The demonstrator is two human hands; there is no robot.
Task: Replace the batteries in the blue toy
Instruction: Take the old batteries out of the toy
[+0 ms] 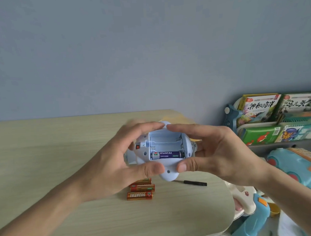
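Note:
I hold the pale blue toy [168,173] above the table with its underside up and its battery compartment [165,143] uncovered. One purple battery [167,155] lies in the nearest slot; the two slots behind it are bare. My left hand [121,159] grips the toy's left side, thumb on the near edge, fingers over the far edge. My right hand [217,151] grips the right side the same way. Three orange batteries [141,190] lie side by side on the table below the toy.
A small black-handled screwdriver [195,183] lies on the wooden table [46,157] to the right of the orange batteries. Past the table's right edge stand a rack of picture books [278,119] and several blue plastic toys [294,166] on the floor.

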